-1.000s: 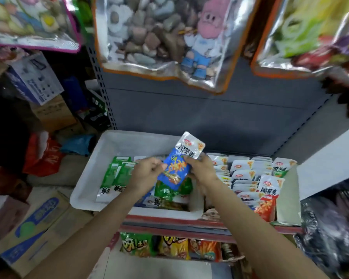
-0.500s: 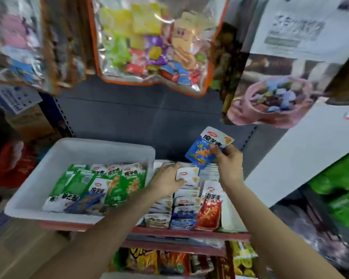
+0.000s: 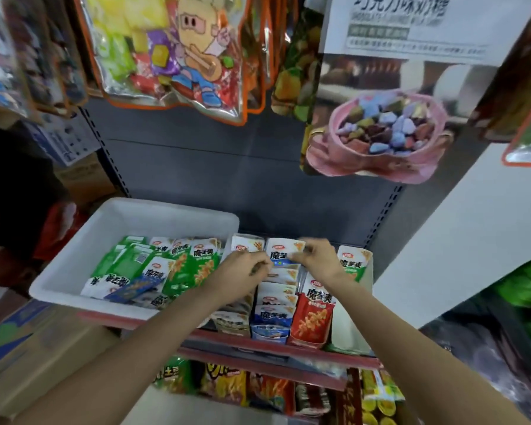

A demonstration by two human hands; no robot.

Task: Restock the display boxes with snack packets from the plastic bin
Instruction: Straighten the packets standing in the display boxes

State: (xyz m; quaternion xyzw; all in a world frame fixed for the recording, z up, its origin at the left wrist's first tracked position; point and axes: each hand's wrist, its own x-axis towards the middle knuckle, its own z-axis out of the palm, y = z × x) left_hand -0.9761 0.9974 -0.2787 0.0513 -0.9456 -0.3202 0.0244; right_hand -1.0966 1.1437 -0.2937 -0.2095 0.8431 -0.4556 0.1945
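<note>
A white plastic bin (image 3: pixel 166 214) sits on the shelf at the left, holding several green, white and blue snack packets (image 3: pixel 178 265). To its right stand display boxes with rows of upright packets (image 3: pixel 276 299), blue in the middle row and red (image 3: pixel 314 314) beside it. A blue-and-white packet (image 3: pixel 281 254) stands at the back of the middle row. My right hand (image 3: pixel 316 260) pinches its top right part. My left hand (image 3: pixel 242 269) touches its left side with curled fingers, pressing the row.
Large candy bags (image 3: pixel 178 53) hang overhead, and a poster of a pink bowl (image 3: pixel 380 133) hangs at the right. A red shelf edge (image 3: pixel 276 348) runs below the boxes, with more snacks (image 3: pixel 227 381) on the lower shelf. Cardboard cartons (image 3: pixel 28 348) stand at the left.
My right hand has brought the blue packet down from the air into the back of the middle row. My left hand has moved up to meet it. The view has shifted right.
</note>
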